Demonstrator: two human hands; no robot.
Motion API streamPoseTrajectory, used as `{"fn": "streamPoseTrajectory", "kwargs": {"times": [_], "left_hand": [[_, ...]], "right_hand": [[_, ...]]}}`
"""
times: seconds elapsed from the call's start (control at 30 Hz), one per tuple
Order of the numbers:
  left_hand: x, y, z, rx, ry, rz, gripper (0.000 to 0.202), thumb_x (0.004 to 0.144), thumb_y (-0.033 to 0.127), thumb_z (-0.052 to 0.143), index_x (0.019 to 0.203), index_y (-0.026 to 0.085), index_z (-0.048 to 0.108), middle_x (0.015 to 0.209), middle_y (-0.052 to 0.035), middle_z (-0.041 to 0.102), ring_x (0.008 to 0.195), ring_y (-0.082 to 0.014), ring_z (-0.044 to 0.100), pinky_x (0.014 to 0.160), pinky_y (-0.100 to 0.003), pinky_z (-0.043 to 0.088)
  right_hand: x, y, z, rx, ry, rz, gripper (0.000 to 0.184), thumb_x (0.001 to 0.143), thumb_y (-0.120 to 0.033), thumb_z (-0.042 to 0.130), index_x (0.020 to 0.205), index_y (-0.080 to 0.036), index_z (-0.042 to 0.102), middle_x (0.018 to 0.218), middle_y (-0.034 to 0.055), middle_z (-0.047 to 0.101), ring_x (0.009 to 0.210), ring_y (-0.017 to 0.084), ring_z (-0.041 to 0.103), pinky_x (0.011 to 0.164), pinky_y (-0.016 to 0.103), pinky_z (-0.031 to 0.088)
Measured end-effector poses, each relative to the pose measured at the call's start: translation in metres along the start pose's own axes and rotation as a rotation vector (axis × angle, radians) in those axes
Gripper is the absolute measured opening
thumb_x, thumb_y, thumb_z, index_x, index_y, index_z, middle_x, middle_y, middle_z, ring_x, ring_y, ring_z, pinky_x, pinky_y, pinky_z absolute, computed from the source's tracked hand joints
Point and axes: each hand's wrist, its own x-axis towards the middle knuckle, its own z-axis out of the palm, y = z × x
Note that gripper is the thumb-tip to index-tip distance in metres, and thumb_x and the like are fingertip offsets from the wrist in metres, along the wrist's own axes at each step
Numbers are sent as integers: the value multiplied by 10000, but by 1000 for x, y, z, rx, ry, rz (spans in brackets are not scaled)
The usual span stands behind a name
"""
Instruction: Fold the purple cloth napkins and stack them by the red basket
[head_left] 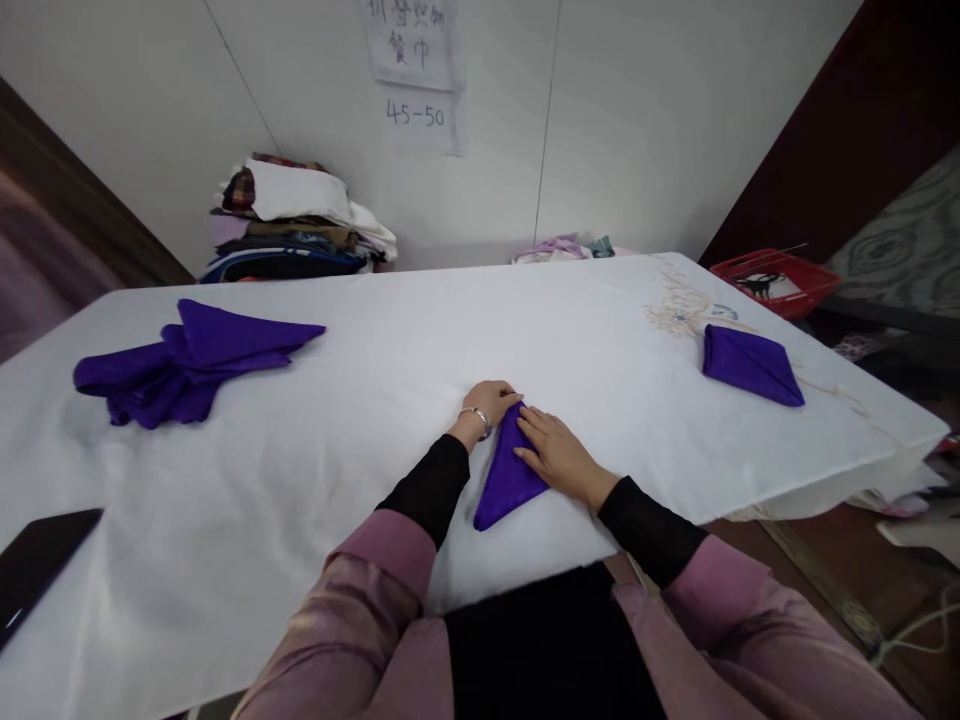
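Observation:
A purple cloth napkin [504, 482], folded into a narrow triangle, lies on the white tablecloth in front of me. At its far tip, my left hand [491, 402] has its fingers drawn together on the cloth; a silver bracelet circles that wrist. My right hand [559, 455] lies flat on the napkin's right side, its fingers stretched out and slightly apart. Part of the napkin is hidden under it. To the right rests another purple napkin [752, 365], folded into a compact packet. Several loose purple napkins [195, 360] lie heaped at the left.
A dark flat device [45, 565] sits at the table's left edge. Behind the table are a stack of folded clothes [292, 225] and some pale cloths [553, 250]. A red basket [780, 285] stands beyond the right edge. Handwritten paper sheets [420, 85] hang on the wall.

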Motion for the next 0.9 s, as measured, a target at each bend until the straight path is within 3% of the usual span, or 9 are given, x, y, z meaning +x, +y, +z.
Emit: {"fn": "streamPoseTrajectory", "kwargs": {"times": [0.2,0.43,0.67,0.8,0.9], "left_hand": [[1,2,1,36,26,9,172,780,358,611,815,213,696,806,-11,700,751,-153,607,650,-248,418],[0,3,3,198,112,70,239,806,428,583,825,205,664,941,-38,652,825,-166,598,693,-262,433],[1,4,2,354,77,170,214,851,386,537,839,198,638,951,-56,624,895,-195,594,728,-283,441],[1,4,2,362,73,207,209,860,371,523,847,191,628,963,-67,623,927,-207,590,749,-292,436],[0,4,3,361,74,218,198,866,354,512,858,189,621,970,-75,624,946,-212,587,773,-297,431]], "right_hand": [[-1,1,0,-15,-3,-14,531,931,-392,406,1344,-61,447,1430,198,384,1339,296,324,1087,469,293],[-2,1,0,19,14,-13,535,929,-397,408,1347,-65,443,1436,205,370,1337,300,326,1089,488,284],[-3,11,-3,249,72,50,454,902,-310,457,1341,-198,463,1419,117,420,1299,240,391,1063,444,337],[-8,9,-14,266,115,198,456,859,-251,509,1309,-186,477,1221,116,559,1117,226,513,957,388,414],[-9,3,-22,214,65,283,418,850,-274,538,1252,-164,505,1011,92,602,911,203,552,818,334,441]]}}
